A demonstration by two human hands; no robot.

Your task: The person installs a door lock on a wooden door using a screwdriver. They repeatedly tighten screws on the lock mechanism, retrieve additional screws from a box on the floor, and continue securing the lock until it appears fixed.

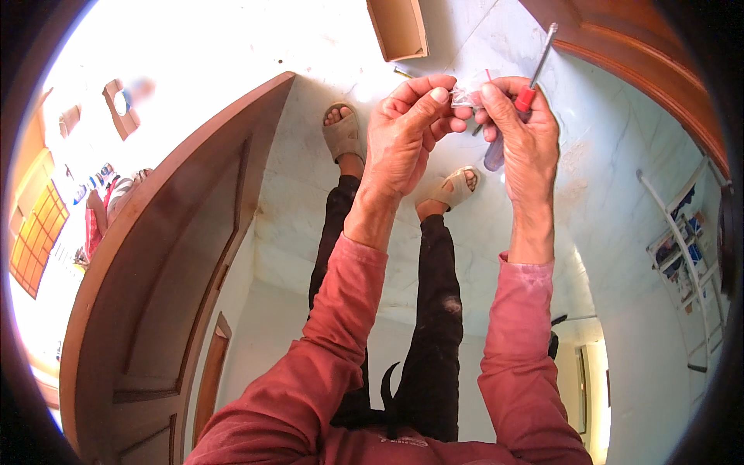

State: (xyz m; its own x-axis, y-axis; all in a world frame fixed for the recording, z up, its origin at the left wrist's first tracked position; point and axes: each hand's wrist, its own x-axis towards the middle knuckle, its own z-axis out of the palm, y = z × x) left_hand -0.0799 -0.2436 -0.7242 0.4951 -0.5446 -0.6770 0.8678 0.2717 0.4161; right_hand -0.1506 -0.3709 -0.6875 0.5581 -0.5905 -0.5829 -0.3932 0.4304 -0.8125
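Both my hands meet in front of me around a small clear plastic bag (468, 91) with a red strip along its edge. My left hand (408, 128) pinches one side of the bag between thumb and fingers. The thumb and fingers of my right hand (523, 132) hold the other side. That same hand also carries a screwdriver (527, 94), tucked between its fingers, with its metal shaft pointing up and a red collar and clear handle below. What the bag contains is too small to make out.
A brown wooden door (194, 256) stands at my left, and another wooden panel (643, 54) curves at the upper right. An open cardboard box (397, 31) lies on the pale tiled floor ahead. To the right is a white metal ladder (686, 248) with things beside it.
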